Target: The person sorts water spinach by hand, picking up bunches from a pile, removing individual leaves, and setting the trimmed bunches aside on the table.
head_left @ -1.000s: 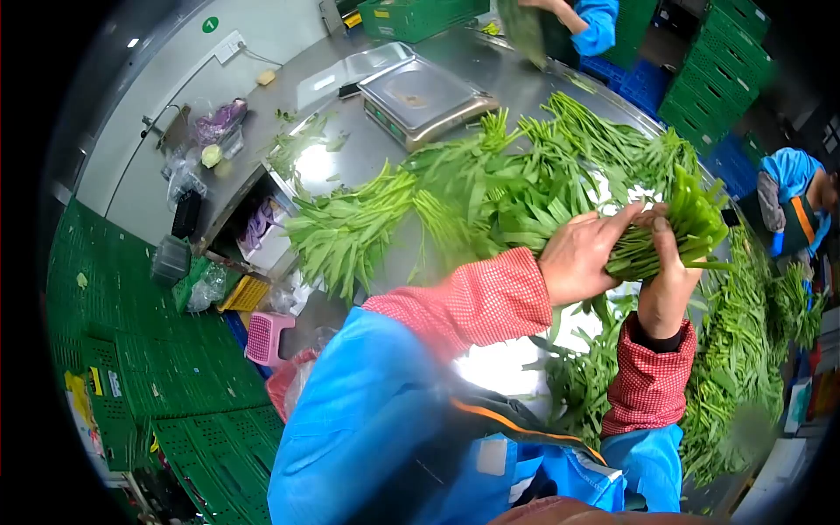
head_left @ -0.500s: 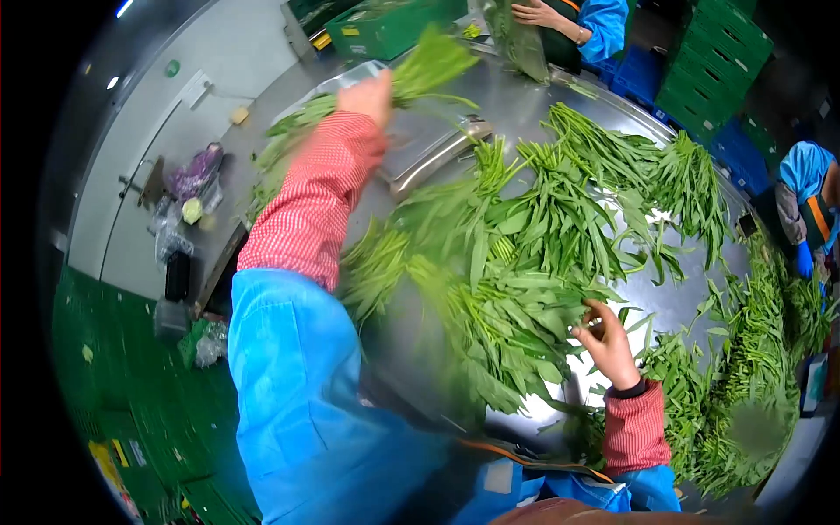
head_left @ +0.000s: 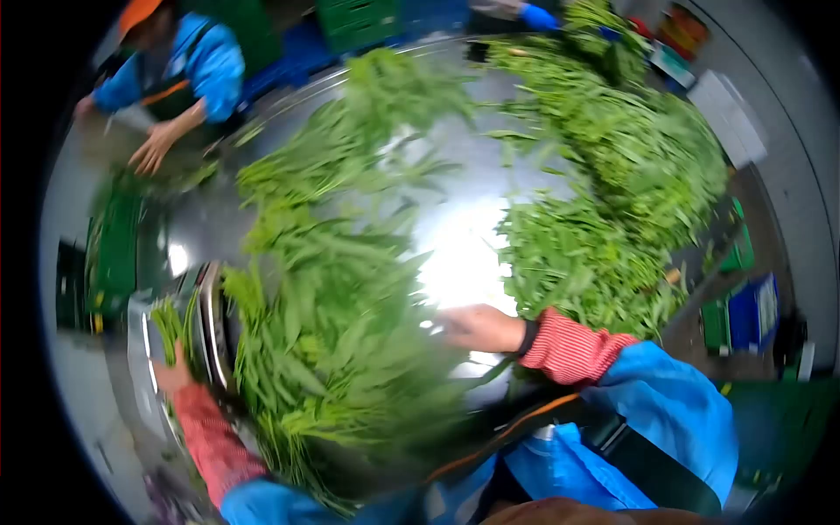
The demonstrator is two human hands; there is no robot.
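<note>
My left hand is at the left edge of the table, closed around a bunch of leafy greens whose pale green stems stick up past the fingers. This bunch is by a clear plastic edge, beside a metal device with a shiny curved rim. Blurred by motion, my right hand is over the bright tabletop, next to the leaf tips of a large row of greens. Its fingers are smeared, so I cannot make out whether they hold anything.
A big heap of loose greens covers the table's right side. More bunches lie toward the far edge. Across the table a co-worker in blue sleeves handles something blurred. Another person's blue glove shows at the top. Green crates stand at left.
My view has swung to the right. My left hand, raised with the bunch before, is now lower beside the metal device. The right hand is still near the leaf tips.
</note>
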